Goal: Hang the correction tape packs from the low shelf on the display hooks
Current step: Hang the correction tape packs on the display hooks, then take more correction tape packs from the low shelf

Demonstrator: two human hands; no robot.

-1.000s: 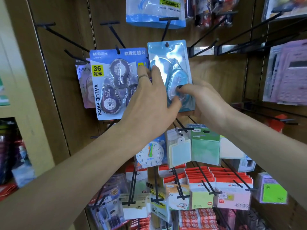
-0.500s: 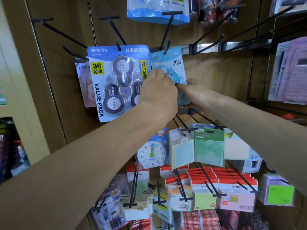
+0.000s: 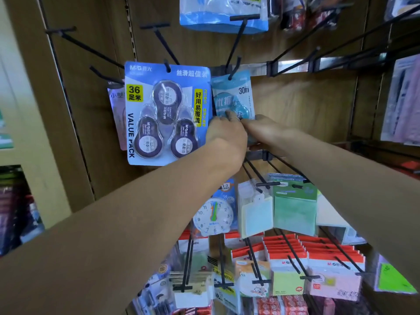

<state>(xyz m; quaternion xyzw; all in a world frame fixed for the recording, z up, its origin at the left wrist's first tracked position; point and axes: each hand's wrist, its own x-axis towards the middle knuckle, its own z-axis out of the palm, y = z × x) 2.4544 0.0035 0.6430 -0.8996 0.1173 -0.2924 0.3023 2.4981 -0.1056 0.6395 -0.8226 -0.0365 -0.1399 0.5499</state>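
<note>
place: stationery shop | we see: packs [image 3: 167, 114] on hooks [image 3: 236, 43], sticky notes [image 3: 286, 278], wood panel [image 3: 302, 103]

A wooden display wall [image 3: 302, 105] carried rows of black hooks [image 3: 163, 45]. On one hook at the upper left hung a blue value pack [image 3: 167, 113] of three correction tapes; just to its right a teal correction tape pack [image 3: 236, 96] marked 30m hung from the next hook. Lower down, hooks held a toy clock [image 3: 214, 215], pale and green sticky notes [image 3: 294, 209], and red-topped note packs [image 3: 318, 253].
</note>
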